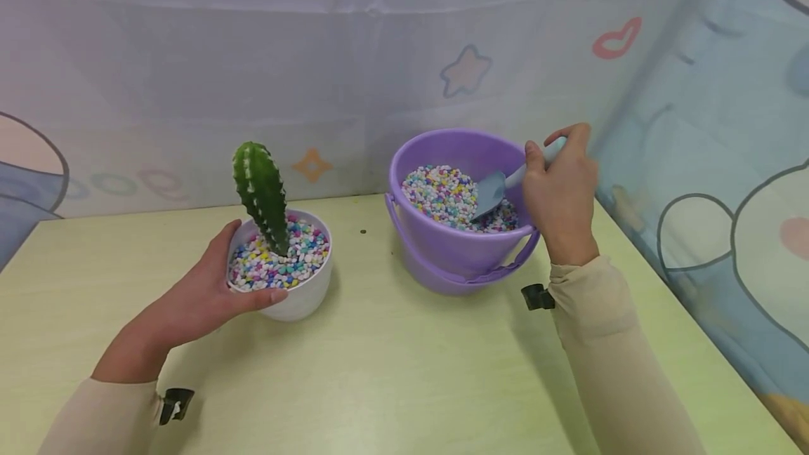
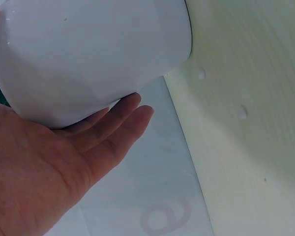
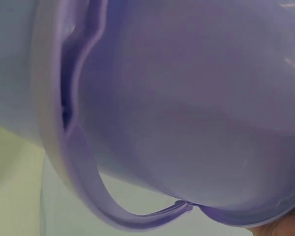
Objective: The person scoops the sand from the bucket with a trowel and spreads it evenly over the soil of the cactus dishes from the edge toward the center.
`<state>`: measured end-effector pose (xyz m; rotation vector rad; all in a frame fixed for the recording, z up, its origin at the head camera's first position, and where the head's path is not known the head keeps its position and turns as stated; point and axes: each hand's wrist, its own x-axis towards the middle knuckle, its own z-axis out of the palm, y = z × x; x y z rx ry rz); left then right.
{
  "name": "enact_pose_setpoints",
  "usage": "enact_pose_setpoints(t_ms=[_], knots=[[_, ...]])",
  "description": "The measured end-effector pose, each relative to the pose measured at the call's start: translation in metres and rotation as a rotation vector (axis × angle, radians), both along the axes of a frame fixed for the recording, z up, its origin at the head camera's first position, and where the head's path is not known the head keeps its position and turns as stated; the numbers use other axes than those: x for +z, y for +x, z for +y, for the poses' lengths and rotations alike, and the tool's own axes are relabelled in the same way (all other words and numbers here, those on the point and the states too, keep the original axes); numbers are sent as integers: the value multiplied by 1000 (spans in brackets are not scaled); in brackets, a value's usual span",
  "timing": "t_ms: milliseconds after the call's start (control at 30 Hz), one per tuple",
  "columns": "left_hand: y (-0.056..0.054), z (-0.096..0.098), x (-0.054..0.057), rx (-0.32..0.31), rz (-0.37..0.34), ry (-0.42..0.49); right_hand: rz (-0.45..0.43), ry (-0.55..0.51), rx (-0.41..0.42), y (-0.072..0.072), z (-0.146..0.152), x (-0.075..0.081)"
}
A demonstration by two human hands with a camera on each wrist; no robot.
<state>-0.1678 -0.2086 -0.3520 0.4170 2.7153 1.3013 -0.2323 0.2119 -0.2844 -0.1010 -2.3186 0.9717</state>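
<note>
A white flowerpot [image 1: 303, 300] stands on the table, filled with multicoloured pebbles [image 1: 303, 258] round an upright, slightly leaning cactus [image 1: 260, 192]. My left hand [image 1: 202, 293] holds the pot from its left side, thumb across the front near the rim and fingers round the back. In the left wrist view, the fingers [image 2: 113, 128] lie along the pot's wall. To the right, a purple bucket [image 1: 436, 258] contains more small pebbles [image 1: 439, 192]. My right hand [image 1: 562, 192] grips the handle of a blue-grey shovel [image 1: 489, 195] over the bucket's right rim, its blade among the pebbles.
The bucket's handle [image 1: 505, 269] hangs down along its front. Behind the pale wooden table [image 1: 392, 371] hangs a printed cloth [image 1: 253, 76], and another patterned cloth [image 1: 714, 125] runs along the right edge. A tiny dark speck [image 1: 363, 232] lies between pot and bucket.
</note>
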Motion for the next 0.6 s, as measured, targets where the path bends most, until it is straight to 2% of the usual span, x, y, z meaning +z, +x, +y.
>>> enact_pose_setpoints(t_ms=[200,433,600], knots=[[0,1,1,-1,3,-11,-50,-17,-26,-2,-1,4],[0,2,0,-3,12,0,-94,-29,-18,-6,1,8],[1,1,-2,14,6,-4,-119,-95,54,-8,5,10]])
